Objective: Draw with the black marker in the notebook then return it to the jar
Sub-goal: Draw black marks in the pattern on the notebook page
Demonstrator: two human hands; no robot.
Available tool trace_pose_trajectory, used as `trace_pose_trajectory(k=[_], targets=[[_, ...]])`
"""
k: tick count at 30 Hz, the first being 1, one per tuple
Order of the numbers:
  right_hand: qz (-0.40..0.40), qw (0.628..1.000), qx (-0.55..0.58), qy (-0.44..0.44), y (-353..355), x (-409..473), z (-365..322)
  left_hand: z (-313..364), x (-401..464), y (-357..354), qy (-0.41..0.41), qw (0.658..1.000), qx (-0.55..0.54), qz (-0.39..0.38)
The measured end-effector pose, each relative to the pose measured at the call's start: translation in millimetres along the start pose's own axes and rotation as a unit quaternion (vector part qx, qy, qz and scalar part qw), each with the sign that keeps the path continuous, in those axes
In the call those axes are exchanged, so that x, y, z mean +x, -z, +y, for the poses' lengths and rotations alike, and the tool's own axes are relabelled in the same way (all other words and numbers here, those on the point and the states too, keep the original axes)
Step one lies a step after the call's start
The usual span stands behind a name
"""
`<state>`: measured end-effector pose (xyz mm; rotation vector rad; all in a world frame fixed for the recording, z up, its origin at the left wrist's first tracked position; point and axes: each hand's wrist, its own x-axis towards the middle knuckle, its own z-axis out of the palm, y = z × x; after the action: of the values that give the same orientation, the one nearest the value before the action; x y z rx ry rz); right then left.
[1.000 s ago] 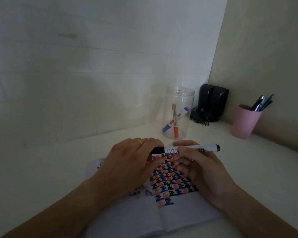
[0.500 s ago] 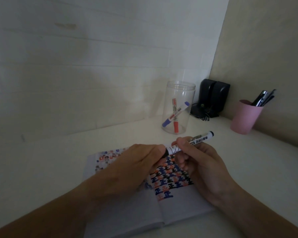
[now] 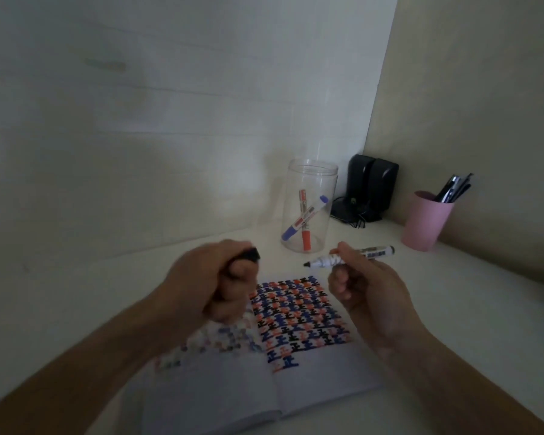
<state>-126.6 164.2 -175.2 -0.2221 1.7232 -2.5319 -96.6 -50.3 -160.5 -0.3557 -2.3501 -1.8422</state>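
Note:
My right hand [image 3: 361, 284] grips the black marker [image 3: 371, 254] by its white barrel, its bare black tip pointing left above the notebook. My left hand [image 3: 220, 277] is closed around the marker's black cap [image 3: 250, 255], a hand's width to the left of the tip. The open notebook [image 3: 311, 378] lies on the desk under both hands, its right page filled with rows of black, blue and red characters. The clear jar [image 3: 310, 183] stands upright just beyond the hands and holds a blue marker and a red marker.
A pink cup [image 3: 426, 222] with dark pens stands at the right by the side wall. Two black speakers [image 3: 372, 186] with cables sit in the back corner behind the jar. The white desk [image 3: 468, 309] extends around the notebook.
The cap has come off the marker: my left hand pulled it away to the left while my right hand kept the barrel, whose tip now shows.

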Motion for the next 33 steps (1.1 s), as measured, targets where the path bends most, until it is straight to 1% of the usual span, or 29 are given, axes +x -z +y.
trace_pose_trajectory(k=[2, 3, 4, 5, 6, 7, 9, 11, 13, 17, 20, 22, 26, 30, 33], targets=[[0.01, 1.0, 0.013, 0.009, 9, 3, -2, -6, 0, 11, -0.068, 0.992, 0.1, 0.037], [0.007, 1.0, 0.005, 0.01, 10, 3, -1, -9, -2, 8, -0.117, 0.973, 0.189, 0.065], [0.004, 1.0, -0.01, 0.007, 9, 3, 2, -15, -4, 5, -0.166, 0.947, 0.268, 0.069], [-0.002, 1.0, -0.024, 0.004, 7, 3, 5, -19, -6, -1, -0.201, 0.921, 0.33, 0.05], [-0.01, 0.999, -0.037, 0.002, 7, 3, 7, -23, -7, -7, -0.21, 0.91, 0.355, 0.027], [-0.016, 0.999, -0.05, -0.004, 7, 3, 8, -25, -8, -11, -0.201, 0.905, 0.376, 0.006], [-0.011, 0.997, -0.073, -0.015, 8, 4, 8, -30, -4, -11, -0.181, 0.902, 0.391, -0.012], [0.008, 0.996, -0.081, -0.02, 12, 5, 7, -35, -2, -8, -0.192, 0.89, 0.413, -0.031], [0.016, 0.996, -0.088, -0.018, 14, 3, 1, -40, -4, -8, -0.193, 0.885, 0.421, -0.04], [-0.017, 0.99, -0.138, -0.024, 9, -8, -12, -45, -2, -6, -0.199, 0.884, 0.421, -0.043], [-0.055, 0.976, -0.206, -0.036, 2, -26, -9, -47, 1, -6, -0.206, 0.879, 0.428, -0.045], [-0.049, 0.97, -0.239, -0.015, 3, -37, -1, -49, 2, -6, -0.216, 0.874, 0.433, -0.045], [-0.007, 0.955, -0.293, 0.045, 13, -49, 15, -52, 5, -4, -0.23, 0.866, 0.441, -0.052], [-0.017, 0.942, -0.325, 0.078, 19, -52, 20, -55, 8, -5, -0.234, 0.86, 0.451, -0.055], [-0.027, 0.937, -0.34, 0.074, 19, -51, 19, -56, 8, -5, -0.235, 0.858, 0.453, -0.049]])
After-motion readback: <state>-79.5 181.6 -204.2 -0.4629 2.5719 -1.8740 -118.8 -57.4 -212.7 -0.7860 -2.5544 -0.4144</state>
